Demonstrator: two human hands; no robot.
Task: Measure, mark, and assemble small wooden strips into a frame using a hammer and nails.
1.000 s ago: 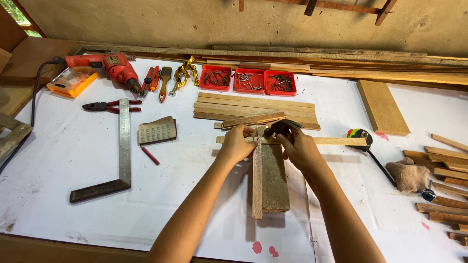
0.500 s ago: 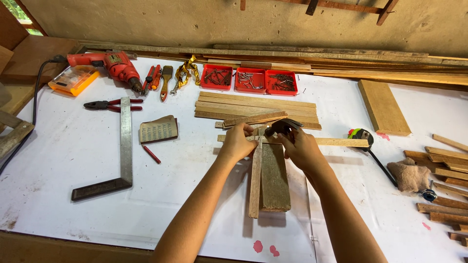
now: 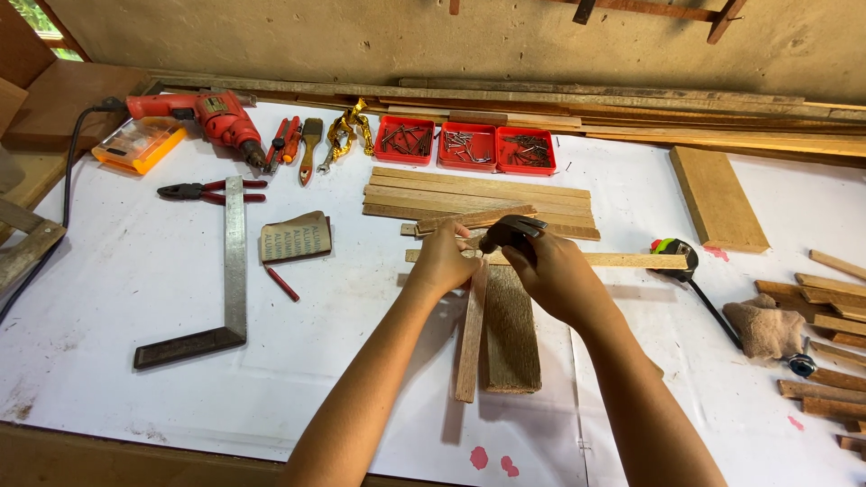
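The left hand (image 3: 444, 261) pinches the top end of a narrow wood strip (image 3: 469, 338), and the right hand (image 3: 550, 275) is closed around a dark hammer head (image 3: 512, 233) just above the joint where that strip meets a thin crosswise slat (image 3: 622, 260). A wider grey board (image 3: 511, 334) lies touching the strip's right edge, both ending short of the table's near edge. Bare white table (image 3: 135, 271) lies open to the left as far as the steel square (image 3: 230, 271), while a tape measure (image 3: 675, 251) sits at the slat's right end.

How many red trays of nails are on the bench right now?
3, side by side at the back of the bench: the left red tray, the middle red tray and the right red tray. None looks hidden.
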